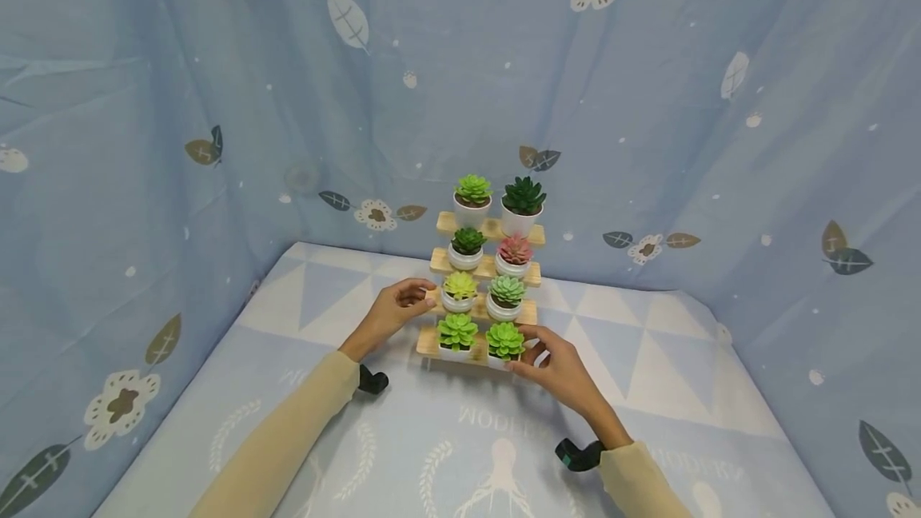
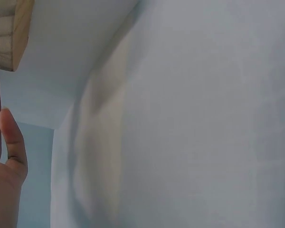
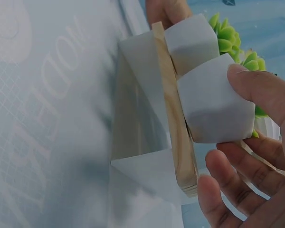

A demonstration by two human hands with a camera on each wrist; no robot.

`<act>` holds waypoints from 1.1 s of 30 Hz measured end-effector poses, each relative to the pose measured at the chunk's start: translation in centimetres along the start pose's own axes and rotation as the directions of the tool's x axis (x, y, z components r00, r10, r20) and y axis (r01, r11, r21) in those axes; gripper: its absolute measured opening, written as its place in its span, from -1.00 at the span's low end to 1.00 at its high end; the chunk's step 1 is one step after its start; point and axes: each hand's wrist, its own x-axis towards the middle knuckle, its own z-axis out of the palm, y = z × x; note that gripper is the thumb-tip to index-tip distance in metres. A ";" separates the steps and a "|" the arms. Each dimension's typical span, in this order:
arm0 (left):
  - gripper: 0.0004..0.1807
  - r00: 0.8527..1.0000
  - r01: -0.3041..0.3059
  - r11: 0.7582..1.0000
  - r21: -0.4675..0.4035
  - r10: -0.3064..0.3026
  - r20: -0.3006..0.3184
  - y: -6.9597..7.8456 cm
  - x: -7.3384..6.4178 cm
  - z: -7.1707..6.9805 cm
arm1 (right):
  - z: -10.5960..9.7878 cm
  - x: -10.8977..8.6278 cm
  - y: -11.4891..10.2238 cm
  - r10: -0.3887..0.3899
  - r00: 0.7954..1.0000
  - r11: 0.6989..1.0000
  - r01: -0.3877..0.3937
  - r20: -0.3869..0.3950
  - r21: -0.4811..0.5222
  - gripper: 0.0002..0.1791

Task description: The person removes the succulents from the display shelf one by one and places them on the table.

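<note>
A small stepped wooden plant stand [image 1: 478, 308] with four tiers holds succulents in white pots. My left hand [image 1: 394, 312] is at the left end of the second tier from the bottom, thumb and fingers gripping that end. In the left wrist view only part of the left hand [image 2: 5, 156] shows, just below a wooden shelf end [image 2: 12, 33]. My right hand [image 1: 557, 366] pinches the bright green potted succulent [image 1: 504, 342] at the right of the bottom tier. In the right wrist view its thumb presses the front of the white pot [image 3: 216, 104], which sits on the wooden shelf [image 3: 173, 109].
A second green succulent [image 1: 456, 332] stands left of the held one. Higher tiers carry more, including a pink one [image 1: 515, 251] and a dark green one [image 1: 524, 197]. Behind the patterned tabletop [image 1: 403, 438] hangs a blue floral curtain [image 1: 446, 94].
</note>
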 end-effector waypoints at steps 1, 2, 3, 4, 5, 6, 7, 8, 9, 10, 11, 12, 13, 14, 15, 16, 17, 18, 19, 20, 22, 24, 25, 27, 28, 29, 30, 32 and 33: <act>-0.51 1.000 0.001 1.000 -0.007 -0.001 0.003 0.0 0.0 0.0 | -0.1 0.0 0.0 -0.001 1.000 1.000 0.001 -0.001 0.002 -0.26; -0.51 1.000 0.002 1.000 -0.012 -0.002 0.007 0.0 0.0 -0.1 | -0.1 0.0 0.0 -0.001 1.000 1.000 0.001 -0.002 0.003 -0.26; -0.51 1.000 0.002 1.000 -0.016 -0.002 0.011 0.0 0.1 -0.1 | -0.2 0.0 0.0 -0.004 1.000 1.000 0.004 -0.003 0.005 -0.26; -0.51 1.000 0.004 1.000 -0.018 -0.004 0.015 -0.1 0.2 -0.1 | -0.3 -0.1 0.1 -0.003 1.000 1.000 0.003 -0.004 0.008 -0.27; -0.52 1.000 0.003 1.000 -0.021 -0.003 0.018 -0.1 0.2 -0.1 | -0.3 -0.2 0.1 -0.005 1.000 1.000 0.005 -0.006 0.012 -0.27; -0.52 1.000 0.000 1.000 -0.022 0.001 0.019 -0.1 0.2 -0.1 | -0.4 -0.2 0.2 -0.011 1.000 1.000 0.011 -0.007 0.015 -0.28; -0.52 1.000 -0.003 1.000 -0.022 0.004 0.017 -0.1 0.2 -0.1 | -0.5 -0.2 0.2 -0.014 1.000 1.000 0.015 -0.007 0.016 -0.28; -0.53 1.000 -0.005 1.000 -0.023 0.005 0.013 -0.1 0.2 -0.1 | -0.6 -0.2 0.3 -0.019 1.000 1.000 0.019 -0.006 0.018 -0.28; -0.53 1.000 -0.008 1.000 -0.026 0.009 0.010 -0.1 0.2 -0.1 | -0.7 -0.3 0.4 -0.023 1.000 0.999 0.023 -0.002 0.023 -0.28; -0.54 1.000 -0.010 0.999 -0.032 0.010 0.006 -0.1 0.2 0.0 | -0.9 -0.3 0.5 -0.021 1.000 0.999 0.021 0.001 0.026 -0.27; -0.55 1.000 -0.014 0.999 -0.035 0.014 0.004 -0.1 0.2 0.0 | -1.0 -0.4 0.6 -0.018 1.000 0.999 0.018 0.006 0.030 -0.27; -0.55 1.000 -0.016 0.999 -0.036 0.017 0.003 -0.1 0.1 0.0 | -1.2 -0.5 0.8 -0.013 1.000 0.999 0.012 0.008 0.034 -0.27; -0.55 1.000 -0.016 0.999 -0.038 0.016 0.003 -0.1 0.2 0.0 | -1.4 -0.6 0.9 -0.004 1.000 0.999 0.003 0.010 0.040 -0.27; -0.56 1.000 -0.018 0.999 -0.040 0.018 0.005 -0.1 0.2 0.0 | -1.6 -0.7 1.1 0.006 1.000 0.999 -0.006 0.007 0.050 -0.27; -0.55 1.000 -0.019 0.999 -0.043 0.020 0.007 -0.2 0.2 0.0 | -1.8 -0.8 1.3 0.016 1.000 0.998 -0.016 0.005 0.060 -0.28; -0.55 1.000 -0.019 0.999 -0.043 0.020 0.008 -0.2 0.2 0.0 | -2.0 -0.9 1.4 0.025 1.000 0.997 -0.025 0.000 0.069 -0.28; -0.55 1.000 -0.017 0.999 -0.043 0.018 0.007 -0.3 0.3 0.0 | -2.2 -1.0 1.5 0.028 1.000 0.997 -0.028 -0.003 0.078 -0.29; -0.55 1.000 -0.013 0.999 -0.045 0.013 0.005 -0.4 0.3 -0.1 | -2.4 -1.0 1.6 0.031 1.000 0.996 -0.030 -0.007 0.083 -0.30; -0.55 1.000 -0.009 0.999 -0.044 0.009 0.002 -0.5 0.3 -0.2 | -2.5 -1.1 1.7 0.032 0.999 0.996 -0.031 -0.007 0.089 -0.30; -0.55 1.000 -0.007 0.999 -0.045 0.007 0.002 -0.5 0.3 -0.2 | -2.7 -1.1 1.8 0.033 0.999 0.995 -0.032 -0.008 0.091 -0.30; -0.55 1.000 -0.001 0.999 -0.040 0.001 0.006 -0.6 0.3 -0.4 | -3.0 -1.2 1.9 0.031 0.999 0.996 -0.030 -0.010 0.089 -0.29; -0.55 1.000 0.007 0.999 -0.032 -0.007 0.008 -0.6 0.3 -0.5 | -3.3 -1.4 2.0 0.033 0.999 0.996 -0.032 -0.016 0.083 -0.28; -0.54 1.000 0.005 1.000 -0.027 -0.005 0.011 -0.6 0.3 -0.6 | -3.5 -1.4 2.0 0.035 0.999 0.996 -0.033 -0.022 0.081 -0.27; -0.53 1.000 0.007 1.000 -0.018 -0.007 0.015 -0.6 0.4 -0.6 | -3.8 -1.5 2.0 0.033 0.999 0.997 -0.031 -0.034 0.072 -0.26; -0.53 1.000 0.008 1.000 -0.015 -0.008 0.016 -0.6 0.4 -0.6 | -4.0 -1.5 2.1 0.033 0.999 0.997 -0.030 -0.041 0.065 -0.25; -0.53 1.000 0.008 1.000 -0.014 -0.008 0.017 -0.5 0.5 -0.6 | -4.2 -1.5 2.1 0.034 0.998 0.998 -0.031 -0.047 0.060 -0.25; -0.53 1.000 0.007 1.000 -0.013 -0.006 0.018 -0.5 0.6 -0.6 | -4.4 -1.5 2.1 0.038 0.998 0.998 -0.035 -0.052 0.056 -0.24; -0.52 1.000 -0.001 1.000 -0.018 0.001 0.021 -0.5 0.6 -0.6 | -4.8 -1.5 2.3 0.041 0.997 0.998 -0.039 -0.063 0.044 -0.22; -0.52 1.000 -0.004 1.000 -0.020 0.005 0.022 -0.5 0.7 -0.6 | -4.9 -1.5 2.4 0.044 0.997 0.998 -0.041 -0.068 0.039 -0.22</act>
